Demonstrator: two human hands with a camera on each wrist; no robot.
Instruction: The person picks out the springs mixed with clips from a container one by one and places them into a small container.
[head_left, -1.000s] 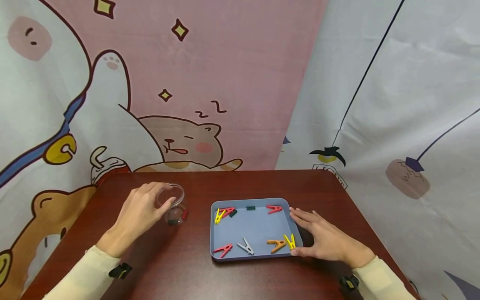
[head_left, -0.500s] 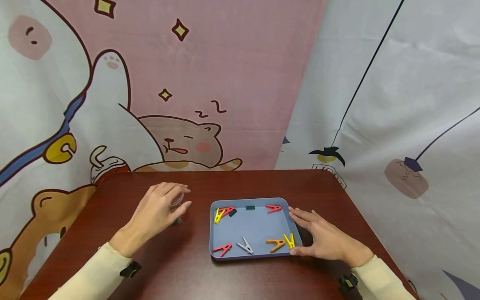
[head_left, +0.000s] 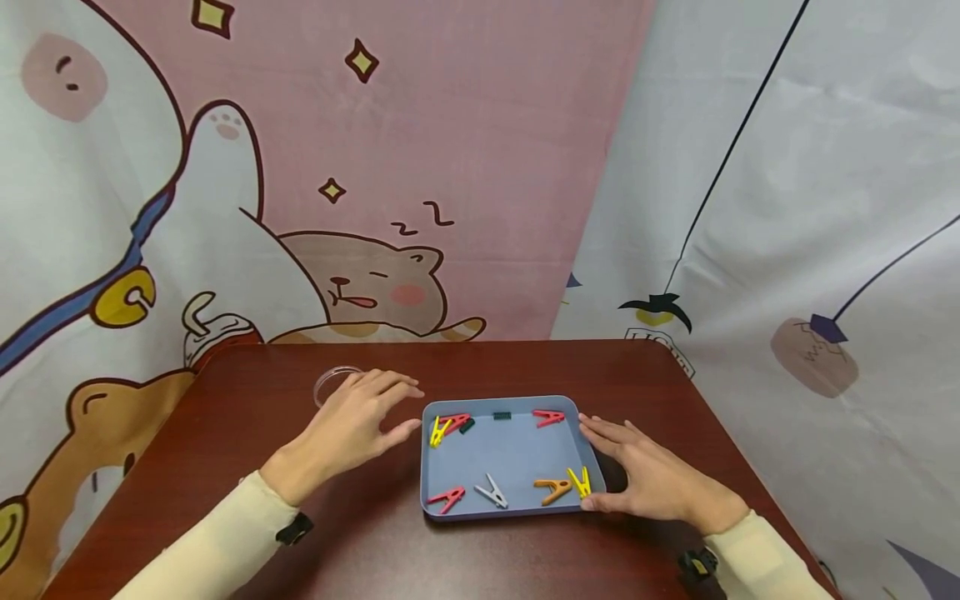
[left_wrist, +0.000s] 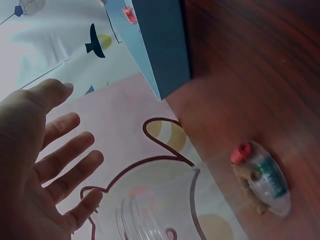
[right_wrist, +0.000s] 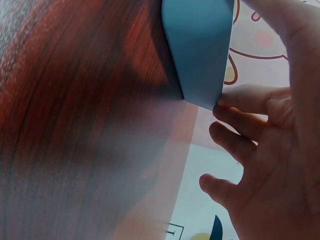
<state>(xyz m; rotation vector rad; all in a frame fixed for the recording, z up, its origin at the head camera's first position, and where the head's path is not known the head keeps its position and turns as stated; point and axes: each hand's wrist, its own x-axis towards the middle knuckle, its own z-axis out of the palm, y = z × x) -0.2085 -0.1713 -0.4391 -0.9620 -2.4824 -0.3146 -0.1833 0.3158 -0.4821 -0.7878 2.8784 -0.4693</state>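
Note:
My left hand point(head_left: 360, 429) hovers just left of the blue tray point(head_left: 510, 454), fingers spread, holding nothing. My right hand point(head_left: 652, 475) grips the tray's right end, its thumb at the front corner and fingertips at the back one. In the tray lie a grey plastic clip point(head_left: 492, 493), an orange clip point(head_left: 553, 490), yellow clips point(head_left: 581, 482) and several red clips point(head_left: 448, 499). A dark green spring point(head_left: 501, 416) lies by the back wall, with another small dark green piece point(head_left: 467, 426) beside a red clip.
Behind my left hand stands a clear round jar point(head_left: 330, 379), mostly hidden in the head view. The left wrist view shows a red piece point(left_wrist: 241, 153), a tan coil point(left_wrist: 247, 172) and a green piece point(left_wrist: 270, 178) at its bottom. A printed cloth point(head_left: 487, 167) hangs behind the table point(head_left: 375, 550).
My left hand has moved right, from beside the clear jar past it to the tray's left edge. The right hand and the tray have stayed in place.

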